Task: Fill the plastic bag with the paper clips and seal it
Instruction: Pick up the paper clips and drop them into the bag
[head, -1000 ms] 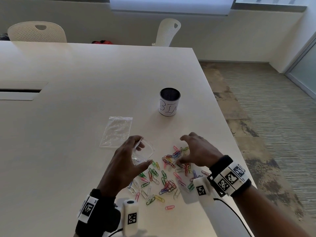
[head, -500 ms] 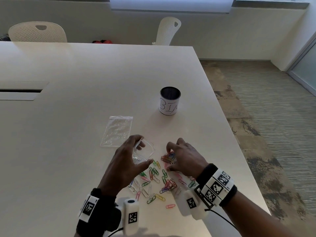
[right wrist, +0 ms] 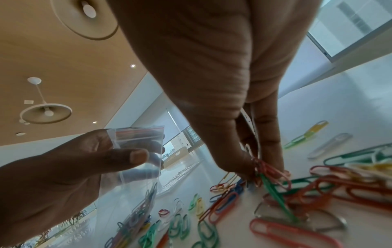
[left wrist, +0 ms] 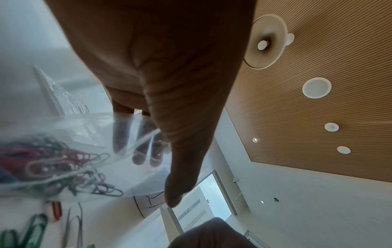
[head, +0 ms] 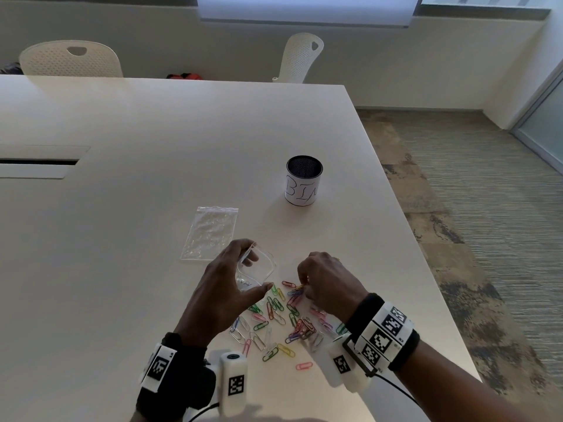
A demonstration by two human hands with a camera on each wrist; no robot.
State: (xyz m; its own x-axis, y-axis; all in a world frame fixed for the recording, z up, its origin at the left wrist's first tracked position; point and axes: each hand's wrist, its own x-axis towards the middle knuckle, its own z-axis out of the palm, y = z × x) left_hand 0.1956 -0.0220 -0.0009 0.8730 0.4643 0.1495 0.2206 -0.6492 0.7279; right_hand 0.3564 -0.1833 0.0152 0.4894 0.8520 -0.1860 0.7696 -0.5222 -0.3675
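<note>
Fingers (right wrist: 244, 161) of right hand (head: 327, 281) pinch paper clips (right wrist: 269, 169); left hand (head: 219, 293) grips plastic bag (head: 259, 266) open.

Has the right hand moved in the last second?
Yes. The right hand has drawn left across the paper clips, toward the bag held by the left hand, judged against the fixed bin cup.

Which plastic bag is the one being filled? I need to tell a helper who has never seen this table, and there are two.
On the white table, look in front of the black mesh cup to the scattered coloured paper clips. At their left edge the left hand holds one clear bag open. Unlike the flat, empty bag lying behind it, this one already holds clips.
</note>
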